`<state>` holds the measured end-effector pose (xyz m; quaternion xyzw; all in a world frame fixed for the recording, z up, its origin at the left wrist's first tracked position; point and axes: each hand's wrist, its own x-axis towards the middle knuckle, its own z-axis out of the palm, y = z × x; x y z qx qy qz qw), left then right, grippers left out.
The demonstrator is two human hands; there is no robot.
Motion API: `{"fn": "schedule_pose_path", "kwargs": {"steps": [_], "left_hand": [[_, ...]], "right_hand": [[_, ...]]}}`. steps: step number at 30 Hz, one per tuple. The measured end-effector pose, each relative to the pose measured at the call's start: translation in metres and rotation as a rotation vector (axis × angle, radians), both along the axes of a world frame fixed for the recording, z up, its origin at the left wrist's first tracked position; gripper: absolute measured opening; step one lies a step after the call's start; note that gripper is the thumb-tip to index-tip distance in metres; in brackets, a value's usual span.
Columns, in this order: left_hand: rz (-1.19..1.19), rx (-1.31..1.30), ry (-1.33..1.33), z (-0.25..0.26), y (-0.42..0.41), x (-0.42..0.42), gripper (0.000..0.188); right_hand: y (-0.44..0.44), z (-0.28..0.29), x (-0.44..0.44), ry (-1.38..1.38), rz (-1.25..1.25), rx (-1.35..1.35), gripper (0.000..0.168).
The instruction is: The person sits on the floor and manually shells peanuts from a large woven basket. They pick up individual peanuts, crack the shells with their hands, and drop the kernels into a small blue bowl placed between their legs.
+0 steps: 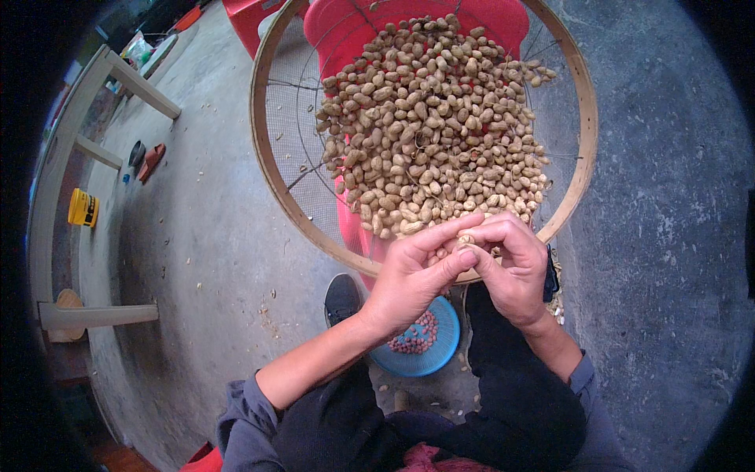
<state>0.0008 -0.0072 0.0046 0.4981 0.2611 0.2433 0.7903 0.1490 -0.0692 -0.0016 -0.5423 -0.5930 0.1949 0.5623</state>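
Between the fingertips of both hands is a peanut pod (465, 240), partly covered by the thumbs. My left hand (420, 262) grips it from the left, and my right hand (512, 259) pinches it from the right. Both hands are over the near rim of a round wooden-framed mesh sieve (581, 118). A heap of unshelled peanuts (436, 130) lies on the mesh, just beyond my fingers. Below my hands, a blue plastic basket (445, 354) stands on the floor between my feet, with reddish shelled peanut kernels (422, 336) in it.
The sieve rests on a red plastic chair (330, 23). A wooden frame with legs (144, 88) stands at the left, near a yellow container (84, 207) and slippers (152, 161). Shell bits (557, 304) lie on the concrete floor (224, 236) right of my leg.
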Motion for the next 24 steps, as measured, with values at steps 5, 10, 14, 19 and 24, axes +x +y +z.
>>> {"fn": "schedule_pose_path", "kwargs": {"steps": [5,10,14,19,24], "left_hand": [[0.021,-0.053,-0.01,0.001,0.0,0.0,0.038],[0.029,-0.119,-0.032,0.0,0.002,-0.001,0.034],[0.007,-0.095,-0.063,-0.006,0.002,0.0,0.04],[-0.021,0.005,-0.063,-0.005,0.002,-0.003,0.043],[0.024,0.227,-0.049,-0.01,-0.003,0.002,0.053]], "right_hand": [[0.001,-0.001,-0.001,0.032,-0.009,-0.042,0.012],[0.003,-0.005,0.005,0.206,0.104,-0.172,0.012],[0.0,-0.008,0.009,0.431,0.222,-0.276,0.013],[-0.002,-0.007,0.011,0.54,0.271,-0.338,0.012],[-0.003,-0.003,0.005,0.482,0.204,-0.285,0.01]]}}
